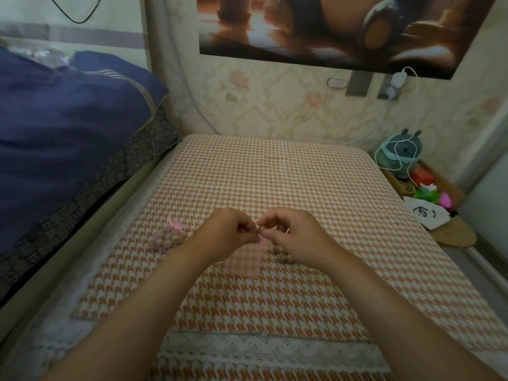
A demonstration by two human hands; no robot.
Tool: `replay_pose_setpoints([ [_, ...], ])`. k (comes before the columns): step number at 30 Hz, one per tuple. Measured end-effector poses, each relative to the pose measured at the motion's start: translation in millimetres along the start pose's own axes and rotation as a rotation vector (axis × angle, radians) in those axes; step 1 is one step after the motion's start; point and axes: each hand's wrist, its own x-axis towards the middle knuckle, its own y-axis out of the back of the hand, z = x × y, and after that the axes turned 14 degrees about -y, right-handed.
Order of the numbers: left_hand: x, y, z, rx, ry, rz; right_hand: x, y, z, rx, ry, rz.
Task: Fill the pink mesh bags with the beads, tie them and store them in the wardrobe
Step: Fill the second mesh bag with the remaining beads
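An empty pink mesh bag (247,261) hangs limp onto the houndstooth table cover (275,174). My left hand (228,232) pinches the bag's mouth at the top. My right hand (291,235) holds a tan bead (261,229) at that mouth, fingertips nearly touching the left hand. A few loose tan beads (284,257) lie on the cover just under my right wrist. A filled pink mesh bag (167,239), tied with a pink bow, lies to the left of my left hand.
A bed with a blue quilt (68,119) runs along the left. A low shelf at the right holds a grey plush toy (401,152), a white cable and colourful items (428,193). The wall with a poster (330,28) is behind the table.
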Motion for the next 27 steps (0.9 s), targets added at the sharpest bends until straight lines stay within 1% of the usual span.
replay_pose_setpoints([
  [3,-2,1,0,-0.018,0.026,-0.054,0,1,0,-0.05,0.008,-0.044],
  [5,-1,2,0,-0.084,0.077,-0.03,2,1,0,-0.03,-0.004,-0.043],
  [8,3,3,-2,-0.153,0.207,0.038,4,4,-1,0.001,-0.023,-0.039],
  [12,3,2,1,-0.164,0.197,0.055,3,5,-2,0.029,-0.023,-0.094],
  [13,2,3,2,-0.173,0.196,0.049,2,4,-3,0.046,-0.023,-0.087],
  [15,1,4,5,-0.183,0.195,0.023,3,4,-4,0.052,-0.015,-0.013],
  [18,1,4,7,-0.215,0.192,-0.003,1,4,-4,-0.013,0.026,0.087],
  [22,-1,5,9,-0.292,0.167,-0.042,1,-1,-3,-0.239,0.135,0.14],
  [25,-1,6,9,-0.321,0.188,-0.055,3,-3,-2,-0.352,0.163,0.121],
  [27,-1,7,8,-0.31,0.201,-0.055,3,-3,-1,-0.351,0.147,0.087],
])
